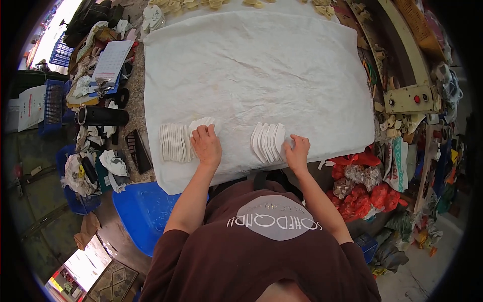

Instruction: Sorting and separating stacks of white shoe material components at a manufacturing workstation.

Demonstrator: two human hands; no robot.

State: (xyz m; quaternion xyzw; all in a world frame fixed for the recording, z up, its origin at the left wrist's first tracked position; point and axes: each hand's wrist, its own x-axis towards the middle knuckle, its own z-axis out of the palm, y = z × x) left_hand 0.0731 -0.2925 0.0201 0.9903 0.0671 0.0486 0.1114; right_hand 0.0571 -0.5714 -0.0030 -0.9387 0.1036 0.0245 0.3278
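Head view looks straight down on a work table covered by a large white cloth [261,65], wrinkled and spread across the centre and upper middle of the frame, its near edge hanging just above the person's dark brown shirt [261,251].

Left hand [206,146] lies palm down, fingers together and nearly flat, on a small fanned pile of white cut pieces [201,123] left of centre; it presses on them rather than gripping. Just beside it, further left, a longer row of white pieces [173,142] lies overlapped on the cloth. Right hand [298,151] rests right of centre, fingers loosely curled, its fingertips touching the right edge of another fan of white pieces [268,141]; whether it pinches one cannot be told.

Along the top edge of the frame, pale yellowish cut shapes [176,6] lie scattered beyond the cloth. At the left side the table is crowded: a black cylinder [102,116], a clipboard with paper [110,60], rags and small tools. A blue plastic lid or bin [141,209] sits at lower left beside the person. At the right, a cream machine panel with a red button [410,98] stands above red mesh bags [367,194] piled on the floor at centre right.
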